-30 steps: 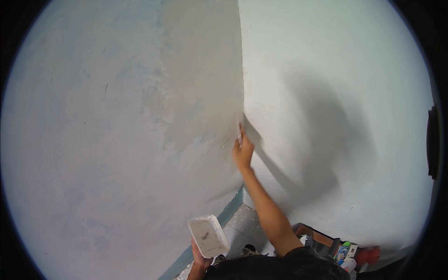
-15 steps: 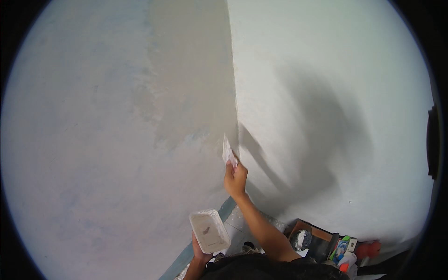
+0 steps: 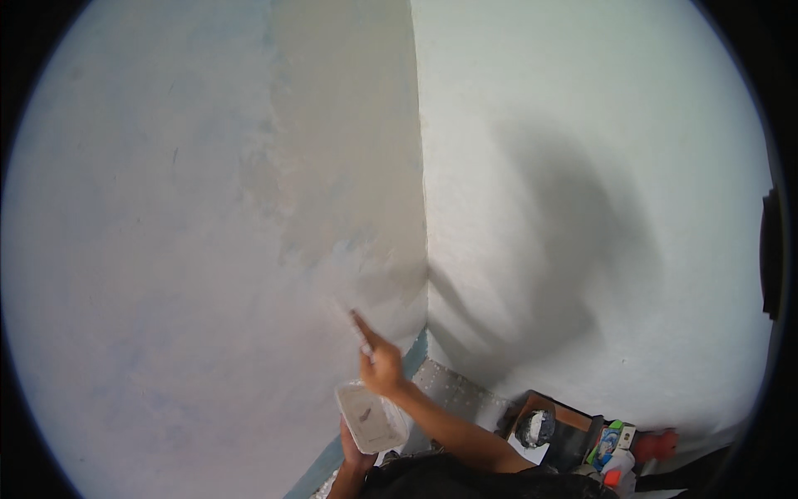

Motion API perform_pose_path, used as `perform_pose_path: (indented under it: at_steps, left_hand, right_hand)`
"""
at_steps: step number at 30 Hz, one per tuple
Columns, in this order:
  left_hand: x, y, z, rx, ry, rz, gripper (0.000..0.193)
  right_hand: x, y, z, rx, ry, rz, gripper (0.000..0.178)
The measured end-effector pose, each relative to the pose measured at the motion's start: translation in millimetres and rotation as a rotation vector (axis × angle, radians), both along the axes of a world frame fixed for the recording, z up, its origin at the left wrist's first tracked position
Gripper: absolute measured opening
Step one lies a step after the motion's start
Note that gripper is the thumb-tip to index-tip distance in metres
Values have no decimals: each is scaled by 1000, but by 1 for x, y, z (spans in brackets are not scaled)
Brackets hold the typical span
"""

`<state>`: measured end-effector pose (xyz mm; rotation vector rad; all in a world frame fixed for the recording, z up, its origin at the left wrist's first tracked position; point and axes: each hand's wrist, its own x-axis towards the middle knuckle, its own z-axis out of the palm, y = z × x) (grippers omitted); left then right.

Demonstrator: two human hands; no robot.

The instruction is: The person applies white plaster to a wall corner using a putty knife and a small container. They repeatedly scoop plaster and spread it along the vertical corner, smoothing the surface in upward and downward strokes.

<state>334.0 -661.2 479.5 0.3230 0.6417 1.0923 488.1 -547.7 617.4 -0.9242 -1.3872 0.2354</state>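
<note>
My left hand (image 3: 355, 447) grips a white rectangular tub (image 3: 379, 422) from its left side, tilted so its inside shows a thin pale layer and a darker mark. Just above the tub's far rim, my right hand (image 3: 382, 368) is closed around a pale flat-bladed scraper (image 3: 366, 345), its index finger stretched along it. Motion smears the blade, and it is seen nearly edge-on in front of the left wall. Farther up that wall, a beige-grey coat of filler (image 3: 349, 141) runs along the corner, with a ragged lower and left edge.
A smooth white wall (image 3: 499, 75) meets the bluish-grey left wall (image 3: 150, 249) at the corner. A teal strip (image 3: 327, 460) edges the left wall's base. At lower right stand an open box (image 3: 565, 413), a dark wrapped bundle (image 3: 535, 427) and a red object (image 3: 657, 445).
My right hand has moved down and left, away from the corner, bringing the scraper close above the tub. A grey smear shows low beside the corner. My left hand has barely moved.
</note>
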Motion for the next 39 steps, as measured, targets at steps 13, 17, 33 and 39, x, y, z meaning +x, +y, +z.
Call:
perform_pose_path:
  at_steps: [13,17,33,39]
  left_hand:
    - [13,9,4,-36,-60,36,53]
    - [15,11,3,-14,-44,47,52]
    - [18,1,6,16,-51,48,57]
    - [10,5,5,-30,-103,84,52]
  right_hand:
    - [23,61,15,102,-20,-115,67]
    - [32,17,-3,-52,-37,-18,60]
    - [-5,-20,-9,37,-100,250,61]
    - [128,83,92,-22,53,-340,39]
